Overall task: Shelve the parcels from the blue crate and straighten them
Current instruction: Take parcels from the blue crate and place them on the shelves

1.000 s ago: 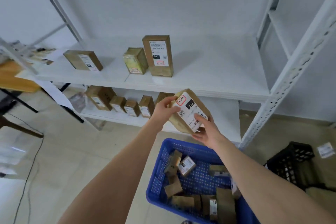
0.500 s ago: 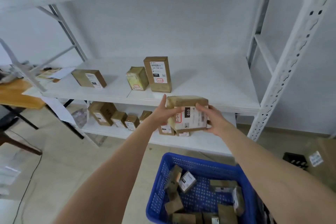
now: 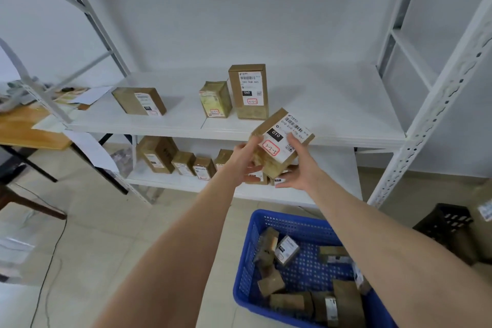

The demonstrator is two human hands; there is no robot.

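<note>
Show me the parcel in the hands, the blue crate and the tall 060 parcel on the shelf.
held parcel (image 3: 281,138), head view, on its white label.
blue crate (image 3: 246,261), head view, on its perforated left wall.
tall 060 parcel (image 3: 249,90), head view, on its front label.

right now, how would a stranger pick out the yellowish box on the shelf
Look at the white rack's middle shelf, which holds three parcels. The yellowish box stands in the middle, just left of the tall brown parcel marked 060. It alone is pale yellow-green, not brown.
</note>
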